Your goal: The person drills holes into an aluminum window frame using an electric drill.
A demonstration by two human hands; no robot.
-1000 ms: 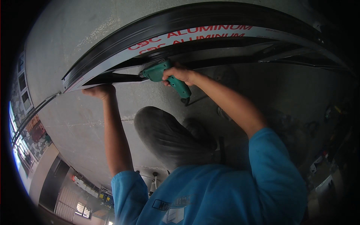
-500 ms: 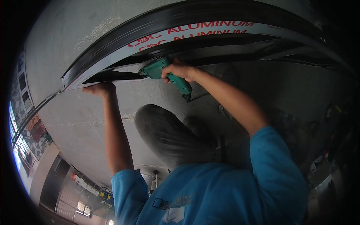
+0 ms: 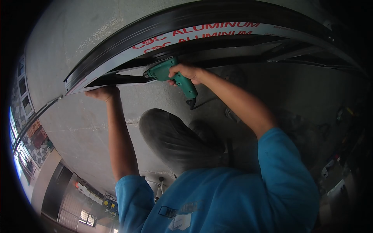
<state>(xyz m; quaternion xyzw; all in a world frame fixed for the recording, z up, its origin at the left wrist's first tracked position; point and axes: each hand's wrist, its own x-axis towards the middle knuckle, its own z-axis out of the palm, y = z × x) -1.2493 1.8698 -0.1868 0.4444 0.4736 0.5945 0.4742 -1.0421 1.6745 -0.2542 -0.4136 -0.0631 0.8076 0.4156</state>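
My right hand (image 3: 185, 73) is wrapped round the grip of a green power drill (image 3: 161, 71). The drill's chuck points left, close to the inner side of a dark aluminum frame (image 3: 194, 15). White protective film (image 3: 202, 30) with red "CDC ALUMINUM" lettering covers part of the frame. At the frame's left corner, my left hand (image 3: 104, 93) supports its lower edge, with the fingers curled round it and partly hidden behind the rail. The drill's tip is hard to make out against the dark profile.
A grey concrete floor (image 3: 89, 116) lies below and around the frame. My bent knee (image 3: 163, 130) is just under the drill. A power cord (image 3: 208, 101) trails right from the drill's handle. A thin dark bar (image 3: 37, 118) stretches from the frame's left corner.
The drill's handle has shifted slightly left and up, with my right hand still round it. My left hand has stayed at the frame's corner.
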